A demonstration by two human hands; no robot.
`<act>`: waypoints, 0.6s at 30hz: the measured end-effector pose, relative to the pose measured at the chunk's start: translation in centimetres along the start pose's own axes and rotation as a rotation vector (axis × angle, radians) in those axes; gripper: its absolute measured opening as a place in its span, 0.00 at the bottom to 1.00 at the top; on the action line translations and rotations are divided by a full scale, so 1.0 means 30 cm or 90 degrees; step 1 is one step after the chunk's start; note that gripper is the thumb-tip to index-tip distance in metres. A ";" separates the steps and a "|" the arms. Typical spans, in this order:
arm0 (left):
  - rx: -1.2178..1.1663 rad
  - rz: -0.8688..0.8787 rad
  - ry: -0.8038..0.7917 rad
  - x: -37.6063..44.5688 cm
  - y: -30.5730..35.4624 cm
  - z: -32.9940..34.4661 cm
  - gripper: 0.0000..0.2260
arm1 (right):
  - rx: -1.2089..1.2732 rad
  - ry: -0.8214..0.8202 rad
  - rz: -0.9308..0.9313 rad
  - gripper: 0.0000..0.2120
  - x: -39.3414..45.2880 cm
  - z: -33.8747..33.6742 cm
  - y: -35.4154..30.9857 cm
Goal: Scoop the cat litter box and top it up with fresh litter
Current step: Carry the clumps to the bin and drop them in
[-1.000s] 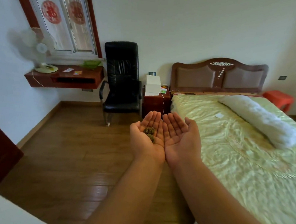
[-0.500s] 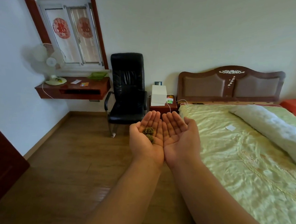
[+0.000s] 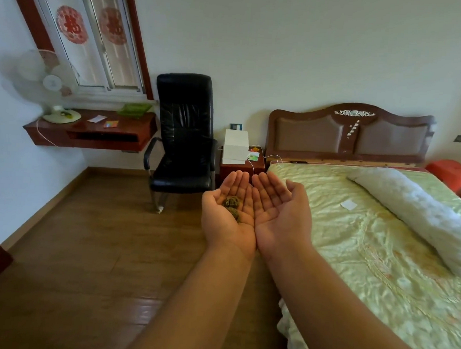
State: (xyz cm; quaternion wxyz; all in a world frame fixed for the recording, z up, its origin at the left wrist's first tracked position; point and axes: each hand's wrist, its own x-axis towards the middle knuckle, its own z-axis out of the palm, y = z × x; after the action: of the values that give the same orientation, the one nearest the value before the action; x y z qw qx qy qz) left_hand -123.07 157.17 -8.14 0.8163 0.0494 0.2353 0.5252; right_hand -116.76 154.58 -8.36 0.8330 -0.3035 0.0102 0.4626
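Clumps (image 3: 232,207) on left hand (image 3: 228,217) — right hand (image 3: 279,217) edge-to-edge, floor (image 3: 84,246) below.

Soft, even daylight all round, coming in through the red-framed window with frosted panes (image 3: 97,42) up in the left corner. Nothing is blown out there, the panes just glow pale. The glossy brown wood-plank floor (image 3: 84,246) below the window picks up a faint sheen, with a brighter streak toward the bottom edge. Under the black leather armchair (image 3: 184,133), right of the window, the shadow is weak and fuzzy. The white pedestal fan (image 3: 45,78) just left of the window is smeared, its head ghosted double. Wide-angle warp is obvious: the window frame leans hard, and the forearms balloon toward the bottom edge. The satiny pale-green bedspread (image 3: 367,250), far right of the window, shows mild shine on its wrinkles.
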 end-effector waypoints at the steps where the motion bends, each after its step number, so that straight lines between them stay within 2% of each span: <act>1: 0.000 -0.004 0.000 0.026 -0.006 0.010 0.18 | 0.000 0.004 -0.004 0.18 0.027 0.004 -0.003; 10: 0.010 -0.045 -0.005 0.348 -0.005 0.091 0.18 | -0.012 0.042 -0.050 0.18 0.328 0.094 0.018; 18: 0.024 -0.082 -0.030 0.732 0.108 0.207 0.18 | 0.011 0.067 -0.100 0.17 0.656 0.292 0.104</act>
State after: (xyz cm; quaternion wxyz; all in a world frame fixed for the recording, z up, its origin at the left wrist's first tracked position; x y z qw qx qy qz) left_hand -115.64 178.98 -8.89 0.8526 0.0619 0.2288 0.4657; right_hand -110.25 175.35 -8.61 0.8676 -0.3201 0.0337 0.3792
